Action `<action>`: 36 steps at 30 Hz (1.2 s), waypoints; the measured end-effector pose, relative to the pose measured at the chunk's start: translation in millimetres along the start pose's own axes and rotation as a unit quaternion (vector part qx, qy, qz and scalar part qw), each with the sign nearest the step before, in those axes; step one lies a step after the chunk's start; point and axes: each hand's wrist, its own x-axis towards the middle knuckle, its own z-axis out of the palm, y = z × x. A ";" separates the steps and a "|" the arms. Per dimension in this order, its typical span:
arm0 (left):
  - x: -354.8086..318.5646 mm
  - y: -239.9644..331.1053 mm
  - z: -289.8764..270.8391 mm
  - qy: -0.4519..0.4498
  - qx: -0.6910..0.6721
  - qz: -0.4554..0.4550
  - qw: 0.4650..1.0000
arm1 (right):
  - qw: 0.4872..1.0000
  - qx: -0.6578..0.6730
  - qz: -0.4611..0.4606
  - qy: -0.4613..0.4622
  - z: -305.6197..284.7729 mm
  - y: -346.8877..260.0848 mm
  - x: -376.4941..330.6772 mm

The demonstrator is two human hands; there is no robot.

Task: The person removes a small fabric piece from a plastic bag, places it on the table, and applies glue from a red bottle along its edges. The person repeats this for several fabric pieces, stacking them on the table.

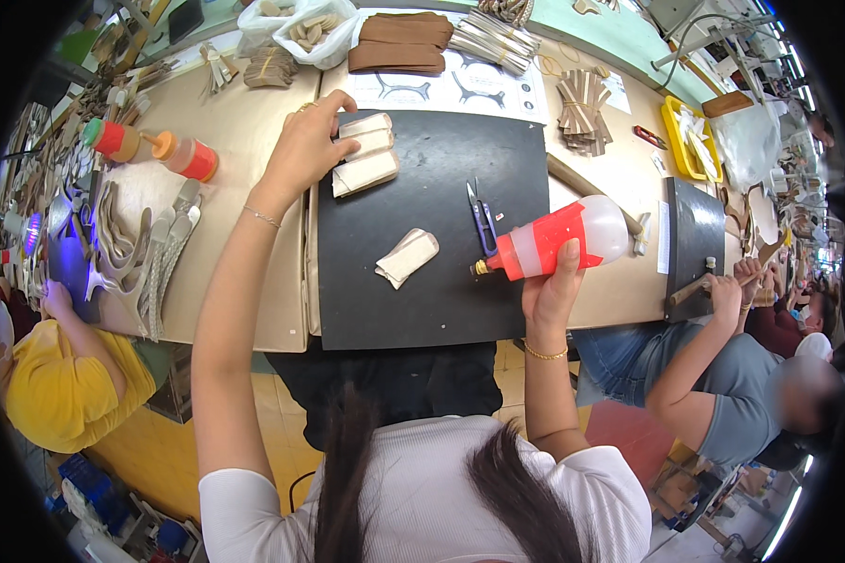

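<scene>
My right hand [552, 298] is wrapped round a translucent squeeze bottle [607, 231] with red tape about it. The bottle lies tipped on its side in the air, its narrow nozzle pointing left over the black mat [460, 310]. At the mat's upper left, my left hand [312, 141] reaches to a row of cream, brown-edged strap pieces [366, 158]. Its thumb and forefinger are apart, the thumb at the pieces' left edge. A smaller cream piece or pair [407, 258] lies alone mid-mat. Purple-handled thread snips [483, 218] rest near the bottle's nozzle.
Two more red-banded bottles [186, 156] lie at left, above grey straps [171, 249]. Brown strips [400, 43] and bundled strips [585, 111] are at the back. A yellow basket [691, 141] stands right. Co-workers sit on both sides; one person's hands [723, 293] grip a hammer.
</scene>
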 end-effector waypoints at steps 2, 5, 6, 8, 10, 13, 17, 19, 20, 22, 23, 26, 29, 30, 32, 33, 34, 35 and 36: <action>-2.2 3.1 1.5 0.006 -0.005 0.027 1.000 | 1.000 0.004 0.002 -0.002 1.3 1.2 0.0; -5.6 8.8 1.3 0.000 0.030 0.057 0.998 | 1.000 0.009 0.005 -0.014 4.2 0.6 0.0; -7.3 10.9 0.9 0.014 0.028 0.061 0.998 | 1.000 0.009 0.004 -0.021 5.4 -0.2 0.0; -11.0 14.5 -0.7 0.030 0.030 0.055 0.998 | 1.000 0.010 0.001 -0.027 8.7 -2.1 0.9; -10.9 16.1 -3.4 0.025 -0.016 0.022 0.999 | 1.000 0.009 0.002 -0.021 13.6 -3.3 3.1; -16.6 18.6 -6.4 0.091 -0.051 0.006 0.995 | 0.997 -0.013 -0.035 -0.073 25.6 -2.0 12.5; -56.5 37.7 -2.2 0.222 -0.030 0.071 0.972 | 0.987 -0.112 -0.044 -0.104 47.6 4.2 31.3; -95.4 58.5 8.9 0.171 -0.041 0.163 0.971 | 0.981 -0.139 -0.052 -0.125 56.9 5.3 36.1; -116.5 70.8 15.9 0.129 -0.031 0.221 0.966 | 0.978 -0.149 -0.049 -0.139 60.9 5.6 37.6; -152.5 93.8 30.2 0.023 0.003 0.229 0.973 | 0.970 -0.172 -0.056 -0.163 67.1 5.5 38.8; -162.6 99.1 35.8 0.012 0.001 0.221 0.975 | 0.965 -0.185 -0.066 -0.172 69.2 5.1 39.0; -179.0 105.5 46.3 -0.010 0.021 0.169 0.985 | 0.955 -0.216 -0.088 -0.181 73.0 5.3 36.9; -182.7 107.1 50.9 -0.007 0.048 0.159 0.986 | 0.946 -0.241 -0.109 -0.186 74.4 6.5 35.6; -183.4 107.4 51.6 -0.005 0.056 0.159 0.986 | 0.942 -0.250 -0.120 -0.187 74.9 7.4 35.4; -185.1 108.4 53.0 -0.003 0.069 0.159 0.985 | 0.944 -0.243 -0.110 -0.193 76.1 9.2 34.2; -185.4 108.9 54.0 -0.002 0.073 0.159 0.985 | 0.945 -0.239 -0.112 -0.193 77.1 10.1 33.6; -186.0 109.2 54.5 -0.001 0.078 0.159 0.984 | 0.948 -0.230 -0.097 -0.200 78.7 11.5 32.6; -186.4 109.3 54.9 0.000 0.084 0.160 0.984 | 0.950 -0.219 -0.086 -0.204 81.0 13.3 31.3; -187.0 109.7 55.1 0.001 0.090 0.161 0.983 | 0.953 -0.207 -0.077 -0.206 83.5 14.9 29.7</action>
